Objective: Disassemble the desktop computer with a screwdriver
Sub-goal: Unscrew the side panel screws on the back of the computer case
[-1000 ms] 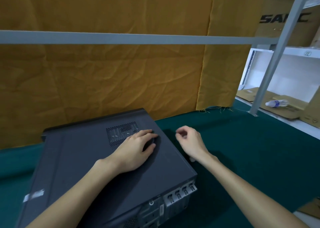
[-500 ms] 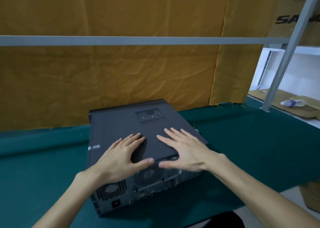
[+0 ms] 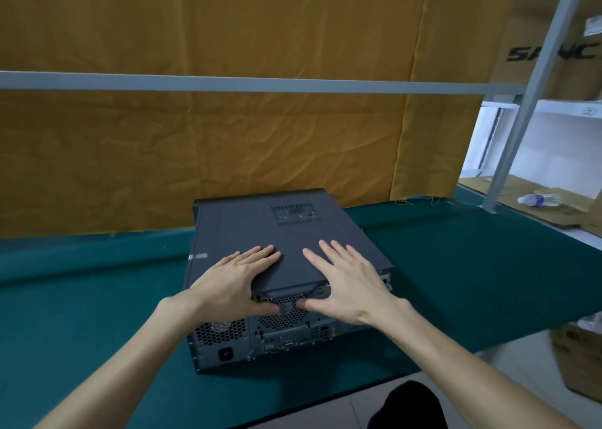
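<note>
No screwdriver can be made out anywhere in the head view. Both forearms are cut off at the lower edge, and a dark shape (image 3: 408, 406) at the bottom edge cannot be identified. The connectors on the rear panel (image 3: 277, 334) of the desktop computer case (image 3: 260, 233) are too small to be told apart; only a power socket and perforated vent grilles are readable. The case's far face is hidden.

The case is laid flat on the green table cover (image 3: 472, 282), rear panel toward the near edge, its dark side panel (image 3: 247, 226) uppermost. The left hand (image 3: 233, 283) is spread flat on the near left part of that panel, fingers straight, thumb hooked down over the rear edge onto the fan grille. The right hand (image 3: 348, 283) is placed likewise on the near right part, thumb on the same grille, close to the left thumb; whether the two touch cannot be told. Nothing is gripped by either hand.

An ochre cloth (image 3: 228, 142) hangs behind the table. A plastic bottle (image 3: 537, 200) lies on cardboard at far right.
</note>
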Motion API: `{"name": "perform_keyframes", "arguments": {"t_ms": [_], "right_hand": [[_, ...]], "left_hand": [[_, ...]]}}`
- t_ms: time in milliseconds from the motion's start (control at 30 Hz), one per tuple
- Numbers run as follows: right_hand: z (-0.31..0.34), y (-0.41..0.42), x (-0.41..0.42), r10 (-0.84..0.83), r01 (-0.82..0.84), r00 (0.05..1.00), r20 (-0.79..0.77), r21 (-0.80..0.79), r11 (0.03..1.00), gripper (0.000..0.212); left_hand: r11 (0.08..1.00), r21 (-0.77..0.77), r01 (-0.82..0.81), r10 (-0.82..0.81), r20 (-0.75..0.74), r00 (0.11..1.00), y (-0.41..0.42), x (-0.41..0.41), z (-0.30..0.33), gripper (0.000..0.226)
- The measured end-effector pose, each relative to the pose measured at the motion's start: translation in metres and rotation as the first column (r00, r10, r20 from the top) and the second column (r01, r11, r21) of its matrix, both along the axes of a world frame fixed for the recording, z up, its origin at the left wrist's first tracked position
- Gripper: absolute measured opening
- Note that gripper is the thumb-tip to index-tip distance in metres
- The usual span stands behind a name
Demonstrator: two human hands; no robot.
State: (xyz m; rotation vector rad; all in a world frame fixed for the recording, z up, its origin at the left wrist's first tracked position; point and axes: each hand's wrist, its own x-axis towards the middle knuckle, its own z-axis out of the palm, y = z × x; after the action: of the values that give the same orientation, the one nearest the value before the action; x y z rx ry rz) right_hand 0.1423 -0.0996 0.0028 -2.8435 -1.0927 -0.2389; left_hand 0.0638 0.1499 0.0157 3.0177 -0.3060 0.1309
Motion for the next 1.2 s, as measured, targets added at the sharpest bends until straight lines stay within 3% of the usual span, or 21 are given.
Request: {"name": "perform_keyframes", "arguments": {"t_ms": [167,233,300,367,767,933,1033,1200], "right_hand": [[0.012,0.001,0.013,0.042,-0.043,0.996,0.08,0.007,0.999,0.111],[0.019,0.003,0.021,0.111,-0.111,0.994,0.003,0.004,0.994,0.114],[0.015,0.004,0.023,0.135,-0.136,0.989,-0.057,-0.017,0.991,0.116],[0.007,0.004,0.021,0.125,-0.126,0.992,-0.022,-0.031,0.992,0.113],[-0.004,-0.001,-0.004,0.044,-0.052,0.992,0.116,0.067,0.996,0.102],[0.0,-0.001,-0.007,0.051,-0.056,0.994,0.095,0.055,0.997,0.098],[0.003,-0.005,-0.006,0.074,-0.075,0.993,0.091,0.008,0.997,0.099],[-0.002,-0.005,-0.012,0.027,-0.036,0.99,0.136,0.067,0.997,0.089]], "left_hand": [[0.998,-0.039,-0.059,0.064,0.149,0.987,-0.014,-0.001,-0.003,0.106],[0.996,-0.016,-0.085,0.086,0.212,0.973,-0.023,-0.002,-0.005,0.103],[0.995,0.04,-0.09,0.08,0.21,0.974,-0.025,-0.002,-0.008,0.101],[0.993,0.067,-0.095,0.081,0.188,0.979,-0.022,-0.003,-0.01,0.097],[0.997,0.016,-0.07,0.065,0.212,0.975,-0.029,-0.011,-0.014,0.08],[0.989,0.115,-0.087,0.062,0.204,0.977,-0.034,-0.02,-0.009,0.094],[0.979,0.188,-0.074,0.025,0.246,0.969,-0.031,-0.02,-0.005,0.091],[0.964,0.261,-0.058,-0.016,0.274,0.961,-0.03,-0.022,-0.005,0.089]]}}
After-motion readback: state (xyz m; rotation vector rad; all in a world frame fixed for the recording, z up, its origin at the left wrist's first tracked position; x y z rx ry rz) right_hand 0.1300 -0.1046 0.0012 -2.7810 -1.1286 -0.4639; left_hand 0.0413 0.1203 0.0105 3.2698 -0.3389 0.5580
